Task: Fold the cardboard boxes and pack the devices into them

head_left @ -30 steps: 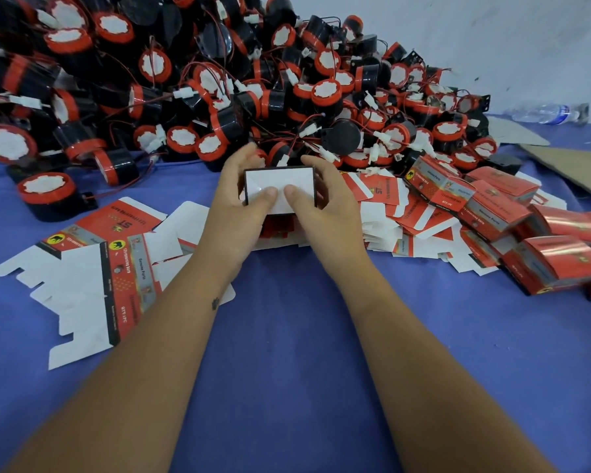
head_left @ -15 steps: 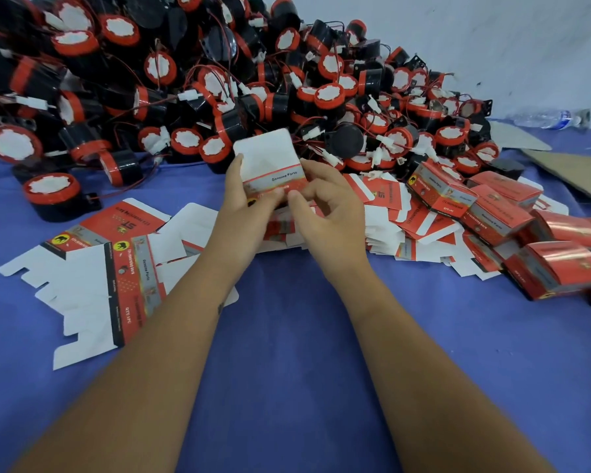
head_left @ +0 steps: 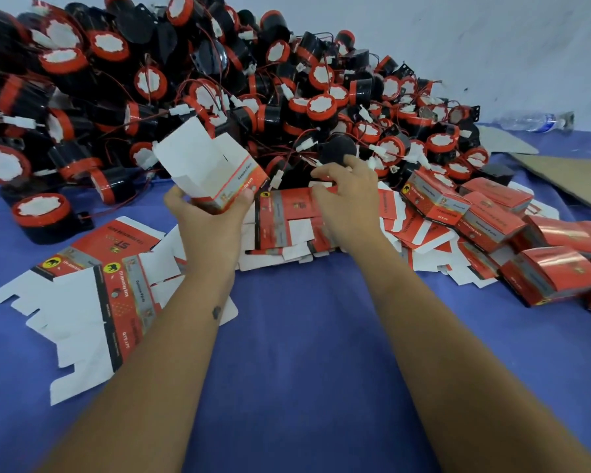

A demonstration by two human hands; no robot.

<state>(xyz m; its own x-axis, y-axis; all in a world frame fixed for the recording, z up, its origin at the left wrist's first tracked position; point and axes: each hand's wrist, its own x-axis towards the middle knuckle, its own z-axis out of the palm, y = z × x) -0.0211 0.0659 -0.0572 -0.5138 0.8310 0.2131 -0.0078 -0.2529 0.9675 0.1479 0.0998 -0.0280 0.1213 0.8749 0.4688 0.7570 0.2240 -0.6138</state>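
Gripping the folded box (head_left: 215, 172) from below, the left hand (head_left: 209, 222) holds it tilted, its white top flaps standing open, above the blue desk (head_left: 304, 353). The right hand (head_left: 347, 196) reaches into the pile's edge, its fingers (head_left: 325, 172) curled against a black device (head_left: 336, 150); whether they actually grip it cannot be told. Flat box blanks (head_left: 82, 295) lie left, packed boxes (head_left: 492, 223) lie right.
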